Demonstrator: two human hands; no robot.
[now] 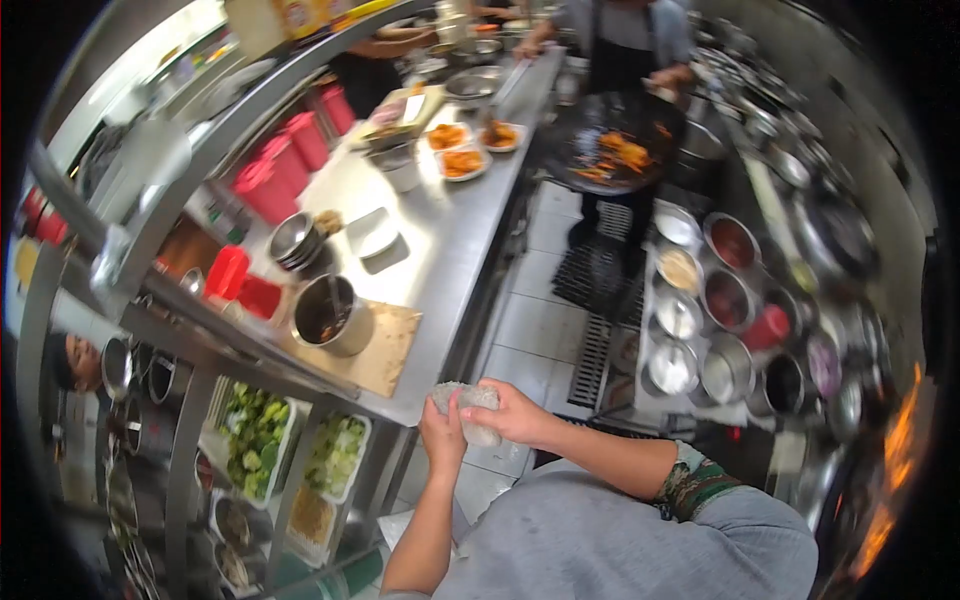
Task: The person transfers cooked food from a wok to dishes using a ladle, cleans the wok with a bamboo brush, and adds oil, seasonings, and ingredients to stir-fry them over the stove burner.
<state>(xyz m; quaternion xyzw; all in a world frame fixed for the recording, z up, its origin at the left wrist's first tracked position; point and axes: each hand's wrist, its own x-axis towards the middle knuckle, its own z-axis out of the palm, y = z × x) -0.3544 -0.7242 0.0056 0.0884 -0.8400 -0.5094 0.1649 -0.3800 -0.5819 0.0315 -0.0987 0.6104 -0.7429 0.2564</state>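
Note:
In front of my chest I hold a crumpled greyish cloth (464, 397), which looks like a rag, between both hands. My left hand (441, 432) is closed on its left side. From the right, my right hand (512, 416) wraps its fingers round the other side. Part of the cloth hangs below my right fingers. The corner of a steel counter (440, 345) lies just beyond my hands. On that counter, a steel pot (345, 330) with dark contents and a utensil stands on a wooden board (395, 360).
A co-worker (630, 50) in a dark apron holds a wok (575, 175) with orange food over the aisle. Sauce pots (728, 300) crowd the right side. Flames (900, 440) rise at the far right. Vegetable trays (285, 450) sit on a lower shelf at left.

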